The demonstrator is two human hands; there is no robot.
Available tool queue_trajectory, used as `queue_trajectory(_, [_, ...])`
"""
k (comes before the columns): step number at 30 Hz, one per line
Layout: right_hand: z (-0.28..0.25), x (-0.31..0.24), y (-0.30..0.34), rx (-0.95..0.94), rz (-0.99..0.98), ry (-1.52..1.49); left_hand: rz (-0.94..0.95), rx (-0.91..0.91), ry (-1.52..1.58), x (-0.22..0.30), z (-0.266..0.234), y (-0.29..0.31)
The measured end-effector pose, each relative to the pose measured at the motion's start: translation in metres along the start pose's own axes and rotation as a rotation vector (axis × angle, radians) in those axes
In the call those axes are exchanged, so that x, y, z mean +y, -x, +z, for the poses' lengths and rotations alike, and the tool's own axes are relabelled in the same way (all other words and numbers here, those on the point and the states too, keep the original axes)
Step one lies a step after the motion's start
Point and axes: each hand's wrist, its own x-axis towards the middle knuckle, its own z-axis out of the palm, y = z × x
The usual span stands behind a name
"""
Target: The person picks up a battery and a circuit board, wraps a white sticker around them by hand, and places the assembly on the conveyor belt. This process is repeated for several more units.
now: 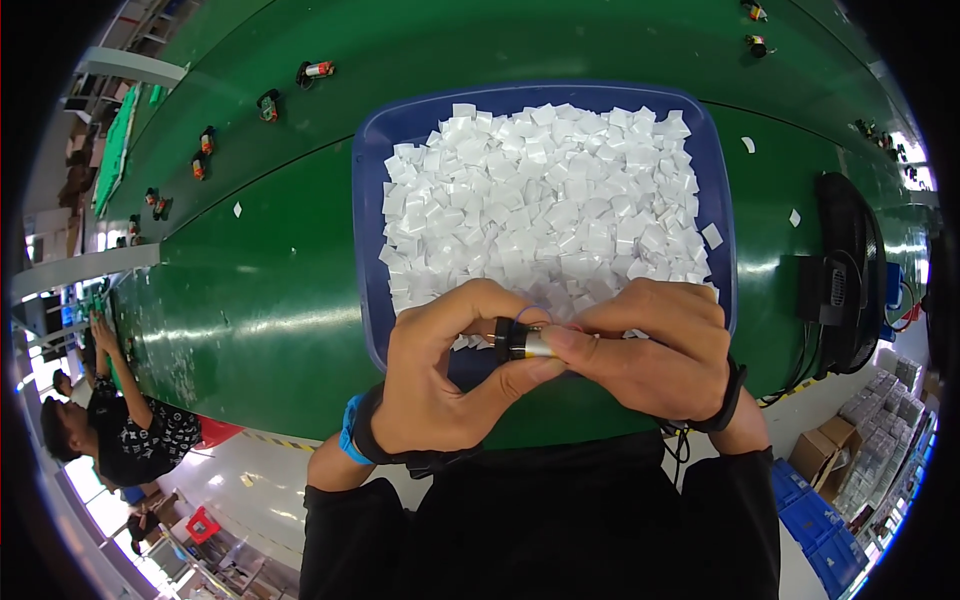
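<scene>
A small cylindrical part with a black end and a shiny silver metal body (522, 342) is sitting low-centre of the frame, pinched between both hands, its long axis lying roughly left-right across the picture, black end toward the left, silver end toward the right. The left hand (440, 370) is curling closed around the black end, thumb under and fingers over. The right hand (650, 350) is gripping the silver end, thumb and fingers closed on it. The part is hovering over the near rim of a blue rectangular plastic tray (368, 250) that is filling the middle of the frame and is heaped with small white square pads (545, 205). The tray is resting on a green conveyor belt (260, 290); open green belt is lying wide to the left of the tray, and a narrower strip to the right. A black fan-like device (850, 280) is standing at the right edge. Small orange-and-black parts (268, 105) are lying spaced out along the upper-left stretch of belt. Another person in a dark patterned shirt (130, 435) is reaching to the belt at the lower left.
</scene>
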Motion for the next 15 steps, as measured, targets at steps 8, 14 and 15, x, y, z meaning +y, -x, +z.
queue_trajectory(8, [-0.008,-0.004,-0.005,0.027,-0.012,0.023,0.029,0.029,0.048,0.004,0.003,-0.006])
queue_trajectory(14, [-0.015,-0.010,-0.002,-0.033,0.700,-0.627,0.389,0.089,-0.227,0.000,0.003,-0.017])
queue_trajectory(15, [-0.016,-0.010,-0.002,-0.064,0.822,-0.753,0.390,0.091,-0.223,0.000,0.002,-0.017])
